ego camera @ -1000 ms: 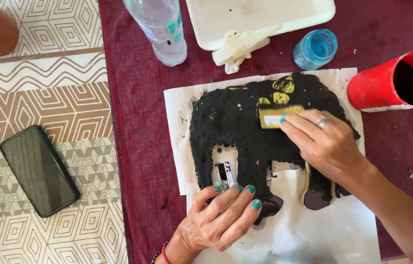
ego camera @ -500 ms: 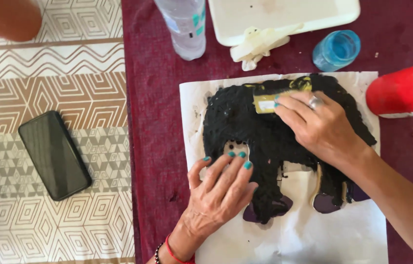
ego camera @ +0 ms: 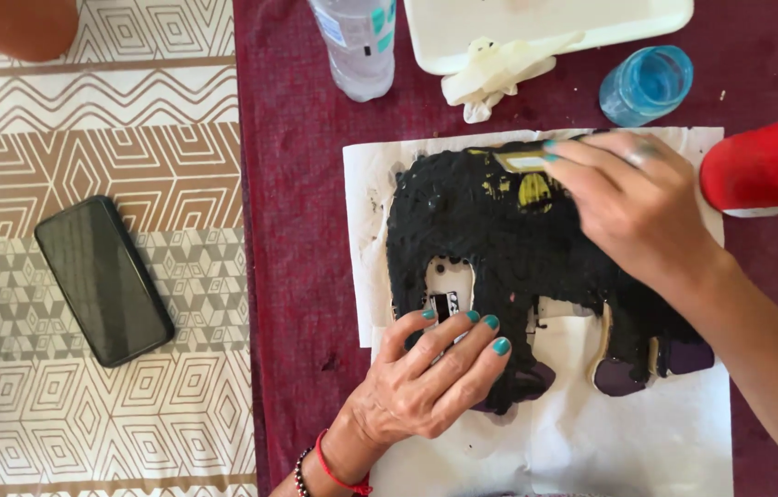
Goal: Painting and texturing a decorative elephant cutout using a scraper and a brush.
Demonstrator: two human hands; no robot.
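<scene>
A flat elephant-shaped cutout (ego camera: 509, 248), coated in thick black paint with a few yellow patches near its top, lies on white paper (ego camera: 592, 442). My left hand (ego camera: 435, 377) presses flat on the cutout's lower left leg, fingers spread, nails painted teal. My right hand (ego camera: 633, 207) reaches in from the right and pinches a small yellowish sponge piece (ego camera: 522, 161) against the upper edge of the cutout.
A red cup (ego camera: 762, 166) stands at the right edge. Behind the paper are a blue cup (ego camera: 647, 85), a white tray (ego camera: 545, 28), a crumpled tissue (ego camera: 495, 74) and a clear bottle (ego camera: 357, 46). A black phone (ego camera: 104, 281) lies on the patterned mat at left.
My right hand has slid the sponge up from the middle of the cutout to its top edge. The camera view has drifted, so everything sits further right. My left hand stays on the leg.
</scene>
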